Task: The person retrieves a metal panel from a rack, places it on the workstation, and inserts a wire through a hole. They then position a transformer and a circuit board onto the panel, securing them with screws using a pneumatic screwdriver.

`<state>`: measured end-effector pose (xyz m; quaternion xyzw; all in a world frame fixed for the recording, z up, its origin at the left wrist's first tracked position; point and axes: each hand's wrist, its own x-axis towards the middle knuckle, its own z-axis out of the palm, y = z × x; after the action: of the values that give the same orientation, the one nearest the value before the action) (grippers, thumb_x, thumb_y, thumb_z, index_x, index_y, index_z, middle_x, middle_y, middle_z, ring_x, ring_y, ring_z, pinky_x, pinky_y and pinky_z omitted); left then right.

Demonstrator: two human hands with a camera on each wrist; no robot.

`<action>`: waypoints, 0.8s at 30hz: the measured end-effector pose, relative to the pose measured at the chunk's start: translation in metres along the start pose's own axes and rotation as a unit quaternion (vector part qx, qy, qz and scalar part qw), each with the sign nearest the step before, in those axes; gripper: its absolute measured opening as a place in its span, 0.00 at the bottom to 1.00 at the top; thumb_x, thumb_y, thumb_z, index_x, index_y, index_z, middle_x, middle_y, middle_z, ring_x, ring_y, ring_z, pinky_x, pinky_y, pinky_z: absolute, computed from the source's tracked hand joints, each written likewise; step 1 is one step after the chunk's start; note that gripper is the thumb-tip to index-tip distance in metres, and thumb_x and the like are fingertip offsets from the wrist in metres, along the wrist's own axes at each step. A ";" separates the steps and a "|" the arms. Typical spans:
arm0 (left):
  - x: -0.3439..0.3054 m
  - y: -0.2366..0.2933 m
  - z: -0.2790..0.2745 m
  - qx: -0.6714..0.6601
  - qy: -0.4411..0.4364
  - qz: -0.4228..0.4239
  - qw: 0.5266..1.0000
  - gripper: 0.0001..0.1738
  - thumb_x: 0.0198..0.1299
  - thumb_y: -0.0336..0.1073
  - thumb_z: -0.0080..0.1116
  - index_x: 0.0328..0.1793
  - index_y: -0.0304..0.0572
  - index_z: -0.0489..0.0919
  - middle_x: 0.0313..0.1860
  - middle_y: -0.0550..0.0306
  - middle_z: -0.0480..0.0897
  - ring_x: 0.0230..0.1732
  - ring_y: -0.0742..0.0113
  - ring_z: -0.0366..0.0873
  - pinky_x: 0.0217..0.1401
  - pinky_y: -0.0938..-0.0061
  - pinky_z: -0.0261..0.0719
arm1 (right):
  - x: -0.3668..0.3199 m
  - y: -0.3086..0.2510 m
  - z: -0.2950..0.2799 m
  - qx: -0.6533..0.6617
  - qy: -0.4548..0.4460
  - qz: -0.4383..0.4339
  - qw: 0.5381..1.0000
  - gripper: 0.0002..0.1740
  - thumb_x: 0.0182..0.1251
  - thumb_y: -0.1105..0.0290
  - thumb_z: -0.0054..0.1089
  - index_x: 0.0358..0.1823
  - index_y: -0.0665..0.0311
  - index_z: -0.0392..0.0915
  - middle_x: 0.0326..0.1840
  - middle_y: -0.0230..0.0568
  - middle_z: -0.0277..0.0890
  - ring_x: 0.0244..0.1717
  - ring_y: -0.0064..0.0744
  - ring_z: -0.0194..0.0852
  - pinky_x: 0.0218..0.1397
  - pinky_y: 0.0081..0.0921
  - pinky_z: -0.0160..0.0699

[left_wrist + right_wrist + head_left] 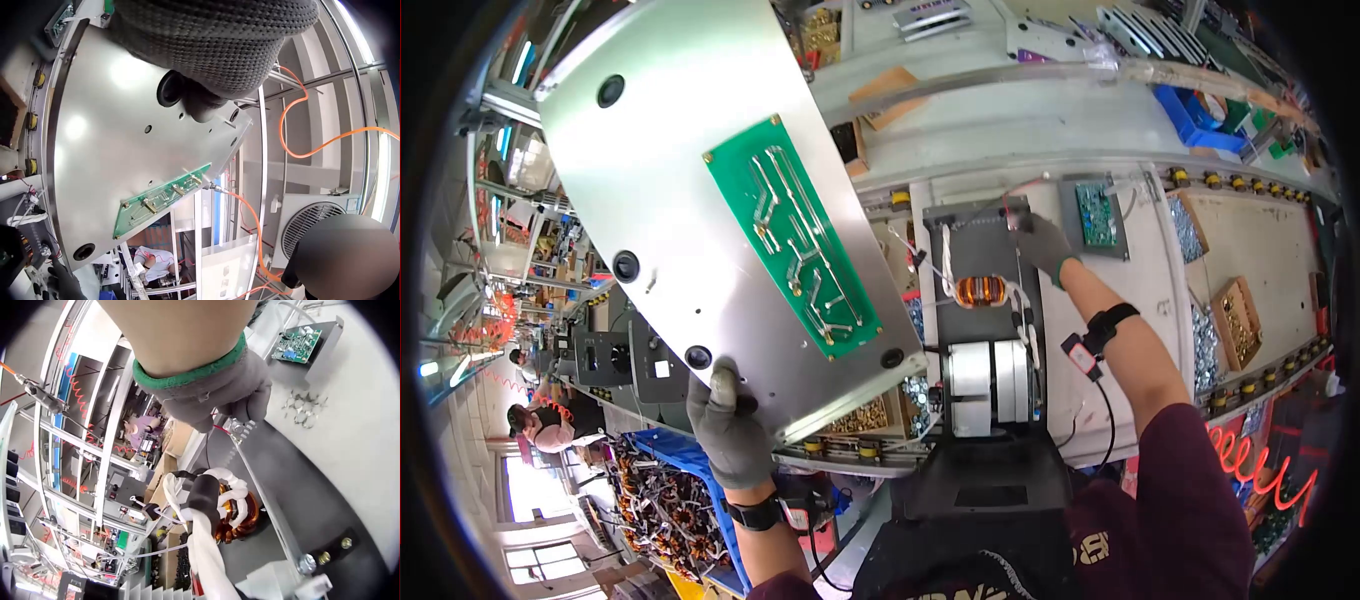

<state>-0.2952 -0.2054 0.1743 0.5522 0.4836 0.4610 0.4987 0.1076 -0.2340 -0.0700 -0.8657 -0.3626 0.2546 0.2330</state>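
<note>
Coiled red hose (1256,478) at lower right, blue bin (1212,138) above, distant person (552,428) at left

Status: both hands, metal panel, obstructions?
Left hand grips metal panel, tilted up. Right hand at black base plate, grip unclear. White leads crowd copper coil.

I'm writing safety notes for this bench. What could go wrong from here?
The metal panel is tilted, with only the left hand gripping it, so it might slip or swing while the right hand is busy at the far end of the dark base. If it swung that way, its edge could hit the copper coil or snag the white leads. The green circuit board faces outward, so a drop might damage its exposed traces.
</note>
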 end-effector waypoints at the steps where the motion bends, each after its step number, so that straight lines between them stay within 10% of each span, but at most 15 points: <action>1: 0.002 -0.003 0.000 0.017 0.005 0.017 1.000 0.22 0.64 0.47 0.56 0.53 0.34 0.76 0.33 0.67 0.78 0.27 0.84 0.68 0.30 0.87 0.61 | -0.007 0.008 -0.007 0.092 -0.034 -0.024 0.995 0.23 0.61 0.53 0.58 0.49 0.64 0.77 0.45 0.50 0.80 0.48 0.48 0.79 0.53 0.37 0.75; 4: 0.006 -0.015 0.005 0.116 0.020 0.042 0.992 0.18 0.66 0.48 0.55 0.47 0.38 0.78 0.27 0.72 0.72 0.24 0.84 0.61 0.27 0.85 0.57 | -0.057 0.043 -0.039 0.095 -0.101 -0.061 0.988 0.23 0.61 0.52 0.58 0.41 0.69 0.78 0.38 0.49 0.80 0.40 0.45 0.79 0.45 0.34 0.76; 8: 0.009 -0.024 0.013 0.092 0.001 0.064 0.994 0.18 0.66 0.48 0.54 0.45 0.38 0.77 0.26 0.71 0.71 0.24 0.83 0.61 0.27 0.84 0.57 | -0.161 0.113 -0.048 -0.025 -0.361 0.173 0.916 0.26 0.65 0.50 0.52 0.23 0.68 0.76 0.17 0.43 0.77 0.14 0.32 0.73 0.16 0.32 0.72; 11: 0.004 -0.015 0.031 0.088 -0.079 0.058 0.991 0.16 0.69 0.45 0.50 0.43 0.38 0.76 0.27 0.69 0.70 0.26 0.81 0.65 0.29 0.82 0.61 | -0.236 0.128 -0.037 0.139 -0.366 0.305 0.868 0.28 0.65 0.45 0.55 0.31 0.69 0.77 0.23 0.43 0.81 0.15 0.25 0.70 0.18 0.24 0.71; 14: 0.004 -0.014 0.046 0.030 -0.168 0.033 0.985 0.22 0.70 0.42 0.47 0.60 0.30 0.70 0.48 0.52 0.79 0.45 0.67 0.80 0.48 0.74 0.77 | -0.268 0.129 -0.009 0.419 -0.273 0.332 0.800 0.19 0.66 0.56 0.56 0.39 0.69 0.79 0.29 0.41 0.82 0.14 0.20 0.60 0.17 0.19 0.61; 20: -0.005 -0.016 0.069 -0.119 -0.261 -0.006 0.958 0.25 0.69 0.42 0.48 0.64 0.28 0.68 0.54 0.49 0.78 0.53 0.62 0.78 0.54 0.69 0.76 | -0.249 0.044 -0.085 0.512 0.093 0.046 0.853 0.16 0.69 0.67 0.49 0.50 0.70 0.75 0.26 0.36 0.75 0.13 0.14 0.58 0.16 0.12 0.55; 24: -0.016 -0.015 0.076 -0.117 -0.290 -0.018 0.950 0.27 0.68 0.42 0.50 0.65 0.29 0.67 0.58 0.48 0.76 0.56 0.61 0.76 0.57 0.69 0.75 | -0.255 -0.008 -0.107 0.418 0.020 -0.129 0.899 0.13 0.69 0.74 0.49 0.51 0.70 0.74 0.27 0.33 0.73 0.23 0.17 0.66 0.28 0.17 0.68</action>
<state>-0.2229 -0.2290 0.1532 0.5913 0.2709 0.3254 0.6864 0.0139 -0.4430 0.0856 -0.6397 -0.3265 0.3326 0.6112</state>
